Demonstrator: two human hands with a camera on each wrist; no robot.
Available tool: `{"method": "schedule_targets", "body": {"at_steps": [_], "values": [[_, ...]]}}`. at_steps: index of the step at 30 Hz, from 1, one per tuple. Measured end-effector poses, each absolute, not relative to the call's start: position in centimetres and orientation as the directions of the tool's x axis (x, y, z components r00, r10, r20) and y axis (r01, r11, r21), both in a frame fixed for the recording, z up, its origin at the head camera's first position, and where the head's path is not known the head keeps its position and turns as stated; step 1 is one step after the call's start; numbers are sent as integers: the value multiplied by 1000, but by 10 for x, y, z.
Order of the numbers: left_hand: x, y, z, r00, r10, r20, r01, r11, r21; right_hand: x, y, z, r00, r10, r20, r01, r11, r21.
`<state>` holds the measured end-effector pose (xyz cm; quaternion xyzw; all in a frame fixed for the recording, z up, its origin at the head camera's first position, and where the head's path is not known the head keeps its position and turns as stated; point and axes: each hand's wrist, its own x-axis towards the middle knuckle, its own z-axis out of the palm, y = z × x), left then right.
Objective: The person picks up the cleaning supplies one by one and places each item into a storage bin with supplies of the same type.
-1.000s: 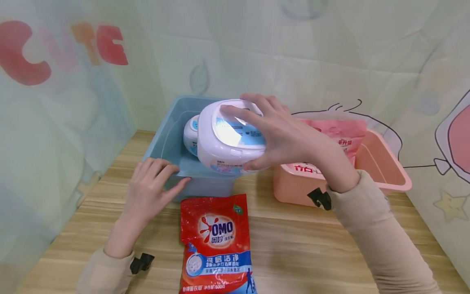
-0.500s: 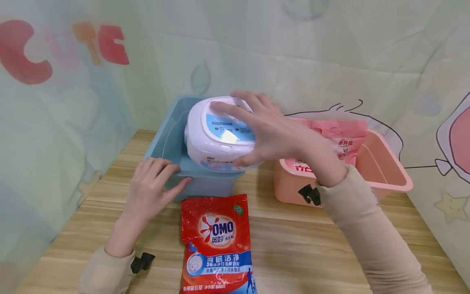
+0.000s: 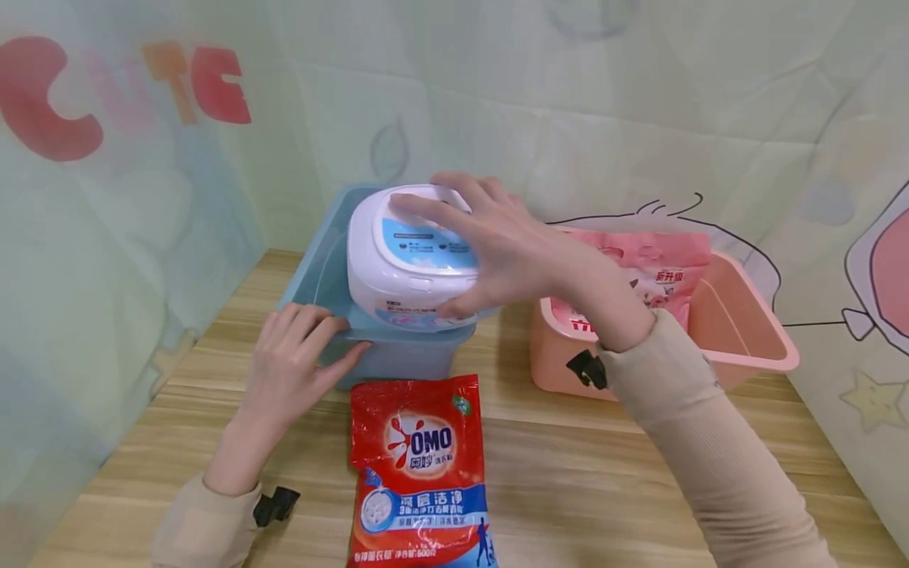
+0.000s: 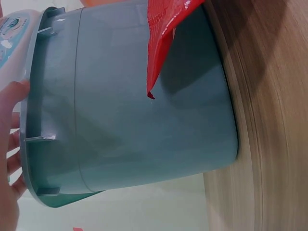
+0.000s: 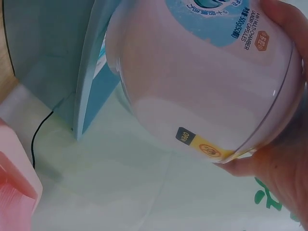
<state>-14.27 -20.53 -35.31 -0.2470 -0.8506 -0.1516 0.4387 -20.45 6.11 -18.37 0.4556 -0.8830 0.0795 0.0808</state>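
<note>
My right hand (image 3: 507, 244) holds a white tub of laundry capsules (image 3: 365, 268), fingers across its lid and thumb on its near side. The tub is tilted and hangs over the blue bin (image 3: 390, 359), at rim height or just above. In the right wrist view, the tub (image 5: 192, 86) is close to the bin's rim (image 5: 86, 72). My left hand (image 3: 287, 363) grips the near left rim of the bin, thumb outside and fingers over the edge, as the left wrist view also shows. Most of the bin's inside is hidden behind the held tub.
A red bag of OMO washing powder (image 3: 419, 473) lies in front of the blue bin, its top corner against the bin wall. To the right stands a pink bin (image 3: 746, 315) holding a pink bag (image 3: 671, 268). A printed cloth (image 3: 319, 87) hangs behind the wooden table (image 3: 568, 481).
My right hand has carried the tub left and slightly upward in view, over the blue bin. A second white tub in the bin, visible earlier, is now covered. My left hand stays put.
</note>
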Motion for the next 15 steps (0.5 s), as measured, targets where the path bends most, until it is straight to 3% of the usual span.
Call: {"method": "schedule_targets", "body": {"at_steps": [15], "values": [[-142, -203, -353, -474, 273, 837, 571, 819, 56, -210, 47, -187, -591, -792, 154, -807, 584, -94]]}}
